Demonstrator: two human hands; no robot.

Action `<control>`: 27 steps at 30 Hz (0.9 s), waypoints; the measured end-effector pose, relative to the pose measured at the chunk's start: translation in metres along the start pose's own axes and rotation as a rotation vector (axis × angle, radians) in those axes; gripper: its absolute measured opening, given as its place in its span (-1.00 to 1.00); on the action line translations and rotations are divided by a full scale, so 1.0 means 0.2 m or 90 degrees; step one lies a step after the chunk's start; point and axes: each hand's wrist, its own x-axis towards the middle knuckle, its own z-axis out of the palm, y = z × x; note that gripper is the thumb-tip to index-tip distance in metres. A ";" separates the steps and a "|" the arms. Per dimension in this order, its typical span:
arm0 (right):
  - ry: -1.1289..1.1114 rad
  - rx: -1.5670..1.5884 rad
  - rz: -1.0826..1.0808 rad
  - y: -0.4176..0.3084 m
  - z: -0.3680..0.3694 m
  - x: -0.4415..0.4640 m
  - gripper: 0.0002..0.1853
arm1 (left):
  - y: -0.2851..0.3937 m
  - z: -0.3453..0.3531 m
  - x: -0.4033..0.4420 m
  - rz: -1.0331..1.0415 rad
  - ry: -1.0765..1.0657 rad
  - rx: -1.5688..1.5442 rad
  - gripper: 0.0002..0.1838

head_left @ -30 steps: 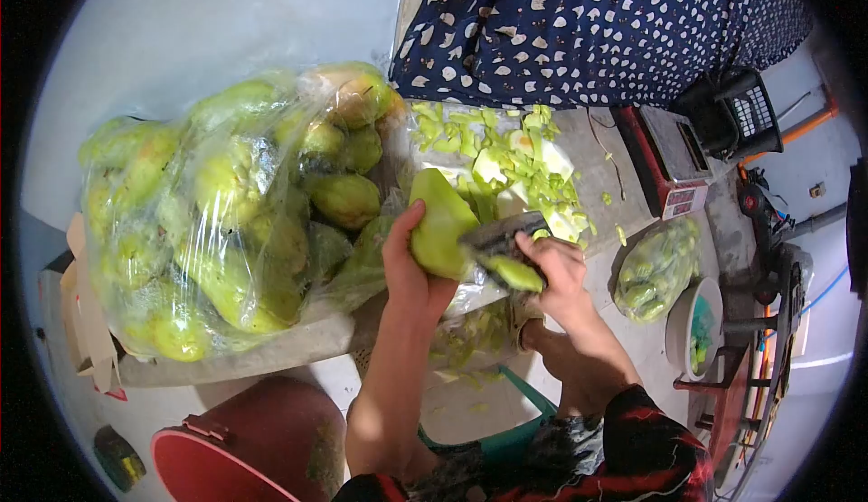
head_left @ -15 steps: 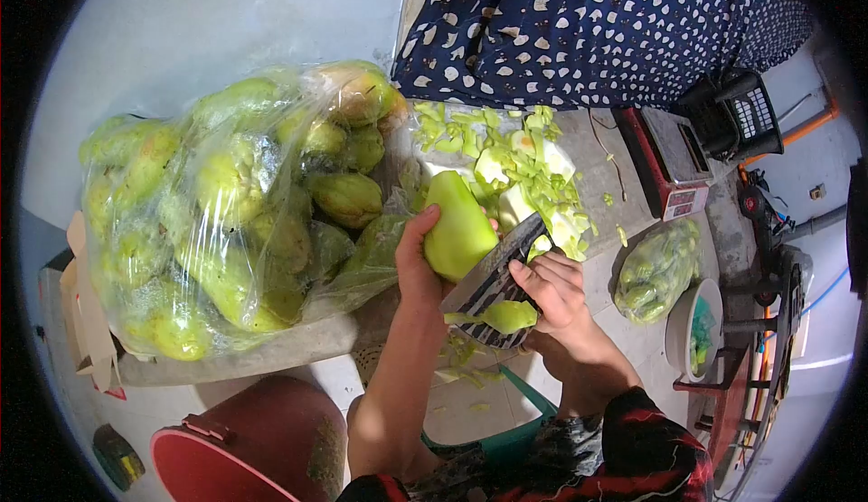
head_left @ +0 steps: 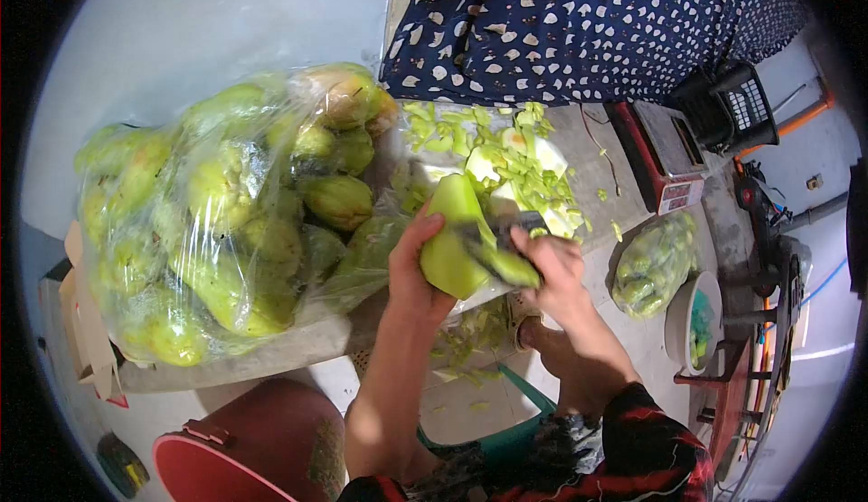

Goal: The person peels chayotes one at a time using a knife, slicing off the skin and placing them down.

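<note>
My left hand [head_left: 414, 262] is wrapped around a partly peeled green papaya [head_left: 450, 267] and holds it tilted over the counter edge. In my right hand [head_left: 556, 272] is a dark, wide-bladed knife [head_left: 470, 238], blurred by motion, its blade against the papaya's side. A thick strip of green peel [head_left: 514, 269] hangs at the blade near my right fingers. Beyond my hands, pale peeled pieces [head_left: 549, 156] and many green parings [head_left: 470, 127] lie heaped on the counter. Part of the knife's handle is hidden by my fingers.
Left on the counter [head_left: 271, 348] stands a large clear bag of green papayas [head_left: 217, 195]. A red scale [head_left: 655, 154] sits at the right. Below are a red bucket [head_left: 244, 439], a filled plastic bag [head_left: 655, 267] and a white tub [head_left: 683, 321]. A patterned dark cloth [head_left: 579, 32] hangs behind.
The knife has turned from showing its broad side to nearly edge-on and moved onto the papaya. The papaya has tipped slightly in my left hand. The peel strip has shifted up.
</note>
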 end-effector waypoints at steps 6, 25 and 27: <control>0.021 -0.030 0.058 0.06 0.05 -0.02 -0.39 | -0.01 0.00 0.00 -0.005 0.001 -0.012 -0.44; 0.023 0.088 0.346 0.09 0.02 -0.02 -0.82 | 0.00 -0.02 0.02 0.079 0.002 -0.017 -0.58; 0.015 0.100 0.356 0.04 0.01 -0.01 -0.84 | 0.00 0.02 0.02 0.105 0.037 0.015 -0.58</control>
